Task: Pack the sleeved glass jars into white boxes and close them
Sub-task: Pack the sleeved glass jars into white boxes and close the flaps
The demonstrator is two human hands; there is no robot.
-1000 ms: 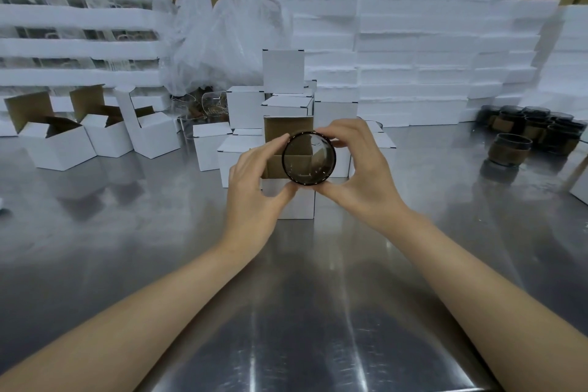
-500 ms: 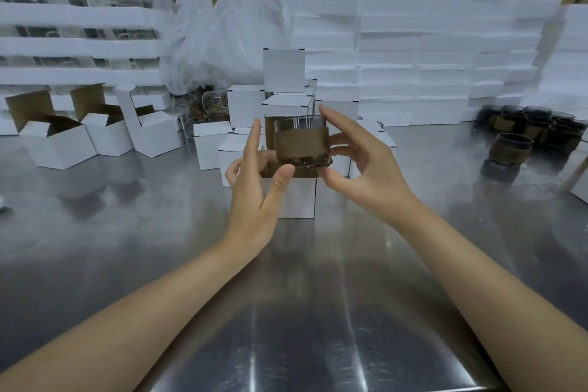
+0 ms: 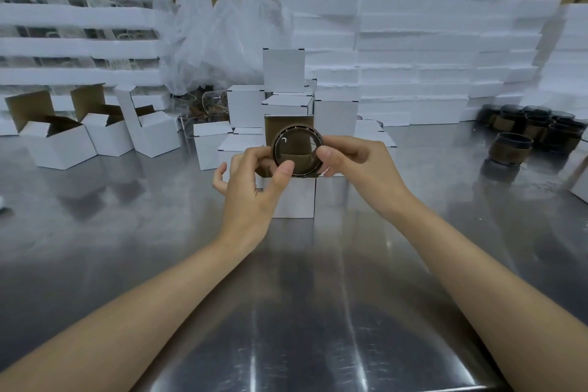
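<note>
Jar held over the open box

Both hands, left (image 3: 251,188) and right (image 3: 359,165), have fingers clamped on the jar (image 3: 297,153) above the open white box (image 3: 294,197) on the counter (image 3: 302,312).

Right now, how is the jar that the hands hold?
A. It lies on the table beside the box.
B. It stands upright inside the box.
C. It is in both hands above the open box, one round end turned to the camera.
C: the left hand and right hand grip the jar over the open box, a round end facing the camera.
</note>
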